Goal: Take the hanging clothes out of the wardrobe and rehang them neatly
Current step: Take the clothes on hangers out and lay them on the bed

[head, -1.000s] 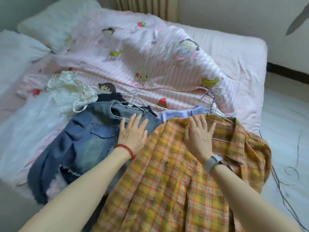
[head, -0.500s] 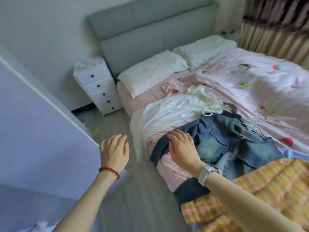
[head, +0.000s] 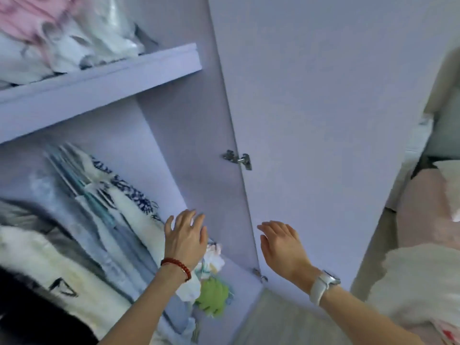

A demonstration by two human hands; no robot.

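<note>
The lilac wardrobe (head: 174, 135) stands open in front of me. Several hanging clothes (head: 104, 220) fill its lower left part: white, pale blue, blue-patterned and dark garments, all blurred. My left hand (head: 185, 236), with a red bead bracelet, hovers with spread fingers just right of the hanging clothes and holds nothing. My right hand (head: 282, 247), with a white watch on the wrist, is raised with straight fingers in front of the open wardrobe door (head: 323, 120), also holding nothing.
A shelf (head: 99, 78) above the clothes carries white and pink bundles (head: 57, 33). Small white and green items (head: 211, 292) lie on the wardrobe floor. The bed (head: 423, 282) with white bedding is at the right edge, and wooden floor shows below the door.
The view has swung from the bed with the denim and plaid clothes to the open wardrobe. Both hands left the clothes on the bed and now reach toward the wardrobe, holding nothing.
</note>
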